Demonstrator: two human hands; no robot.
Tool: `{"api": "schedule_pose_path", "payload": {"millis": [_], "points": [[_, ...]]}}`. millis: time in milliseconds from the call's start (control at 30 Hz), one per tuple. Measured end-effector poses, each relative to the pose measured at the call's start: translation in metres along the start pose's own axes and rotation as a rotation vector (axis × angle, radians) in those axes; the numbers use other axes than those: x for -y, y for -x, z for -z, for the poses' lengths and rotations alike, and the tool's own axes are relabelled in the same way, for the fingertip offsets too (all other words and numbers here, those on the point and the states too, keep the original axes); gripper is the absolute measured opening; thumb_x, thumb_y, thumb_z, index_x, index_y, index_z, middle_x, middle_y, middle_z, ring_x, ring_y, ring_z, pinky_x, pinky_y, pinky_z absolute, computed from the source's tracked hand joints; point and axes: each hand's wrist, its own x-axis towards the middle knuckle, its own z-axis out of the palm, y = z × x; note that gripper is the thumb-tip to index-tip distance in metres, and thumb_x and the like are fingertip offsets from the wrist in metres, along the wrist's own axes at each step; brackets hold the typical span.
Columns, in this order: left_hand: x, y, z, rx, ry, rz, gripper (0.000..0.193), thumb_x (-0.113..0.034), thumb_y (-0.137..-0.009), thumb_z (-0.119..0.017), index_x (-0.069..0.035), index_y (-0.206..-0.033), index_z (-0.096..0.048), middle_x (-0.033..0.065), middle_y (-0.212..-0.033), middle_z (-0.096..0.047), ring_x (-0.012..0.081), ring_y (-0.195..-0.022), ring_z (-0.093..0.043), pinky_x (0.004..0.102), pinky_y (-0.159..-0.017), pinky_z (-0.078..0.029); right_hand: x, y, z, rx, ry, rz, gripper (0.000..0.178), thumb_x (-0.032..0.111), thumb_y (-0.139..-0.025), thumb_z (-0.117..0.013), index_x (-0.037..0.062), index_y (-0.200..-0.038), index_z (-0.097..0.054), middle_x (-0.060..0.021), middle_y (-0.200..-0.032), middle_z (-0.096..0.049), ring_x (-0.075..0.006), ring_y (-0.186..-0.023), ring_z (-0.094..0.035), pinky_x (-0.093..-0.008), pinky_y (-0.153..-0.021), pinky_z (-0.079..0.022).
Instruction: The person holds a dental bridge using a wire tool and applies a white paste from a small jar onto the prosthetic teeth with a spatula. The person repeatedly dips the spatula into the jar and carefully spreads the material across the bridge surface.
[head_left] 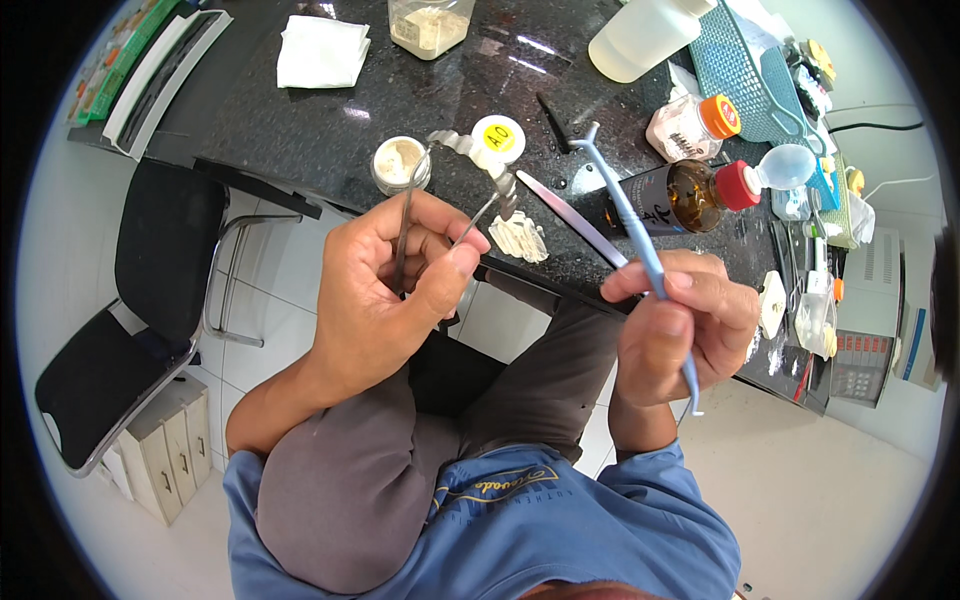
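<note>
My left hand (pixel 395 285) is closed around thin grey metal prongs (pixel 404 235). At their far ends is a curved row of silvery tooth-like pieces (pixel 470 150), above the counter's front edge. How the row joins the prongs is hard to make out. My right hand (pixel 685 325) pinches a blue double-ended dental instrument (pixel 628 210), slanting with one hooked tip up and the other below the hand. Behind it lies a pink-purple slim handle (pixel 570 218), its lower end close to my right fingertips. Off-white chunks (pixel 518 237) are heaped beyond my left fingers.
A small powder jar (pixel 401 165) and a yellow-labelled lid (pixel 498 139) stand beyond my left hand. At right are a brown bottle (pixel 690 195), an orange-capped jar (pixel 690 125) and a teal basket (pixel 735 70). A black chair (pixel 165 240) stands left.
</note>
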Motion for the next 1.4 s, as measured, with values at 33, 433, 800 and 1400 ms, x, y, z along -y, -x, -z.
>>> {"api": "schedule_pose_path", "payload": {"millis": [33, 433, 800, 1400], "points": [[-0.001, 0.001, 0.001, 0.016, 0.028, 0.046, 0.01, -0.007, -0.085, -0.059, 0.002, -0.089, -0.057, -0.0018, -0.061, -0.055, -0.0013, -0.051, -0.046, 0.0149, -0.047, -0.034, 0.003, 0.001, 0.008, 0.042, 0.022, -0.028, 0.017, -0.005, -0.076, -0.065, -0.0067, -0.09, -0.054, -0.0192, -0.077, -0.064, -0.0202, -0.068, -0.065, -0.0265, -0.057, -0.054], [0.002, 0.0, 0.003, 0.019, 0.0, -0.023, 0.014, -0.012, -0.086, -0.057, 0.001, -0.09, -0.058, -0.0018, -0.058, -0.054, 0.0004, -0.05, -0.046, 0.0166, -0.048, -0.034, 0.013, 0.018, 0.008, 0.016, 0.154, -0.336, 0.016, -0.006, -0.067, -0.068, -0.0026, -0.074, -0.054, -0.0142, -0.068, -0.065, -0.0152, -0.06, -0.065, -0.0223, -0.05, -0.049], [0.001, 0.0, 0.004, 0.009, 0.02, 0.005, 0.015, -0.012, -0.086, -0.056, 0.002, -0.09, -0.057, -0.0016, -0.056, -0.053, 0.0004, -0.047, -0.043, 0.0164, -0.046, -0.033, 0.007, 0.016, 0.009, 0.063, 0.124, -0.134, 0.018, -0.005, -0.07, -0.067, -0.0019, -0.081, -0.054, -0.0149, -0.069, -0.064, -0.0195, -0.062, -0.064, -0.024, -0.051, -0.049], [-0.001, 0.0, 0.002, 0.022, 0.084, 0.055, 0.019, -0.017, -0.089, -0.056, 0.002, -0.09, -0.057, -0.0016, -0.054, -0.051, 0.0002, -0.042, -0.04, 0.0164, -0.04, -0.03, -0.004, 0.005, -0.019, -0.018, 0.068, 0.067, 0.025, -0.008, -0.066, -0.071, -0.0022, -0.085, -0.055, -0.0171, -0.075, -0.064, -0.0203, -0.061, -0.065, -0.0259, -0.05, -0.051]]}}
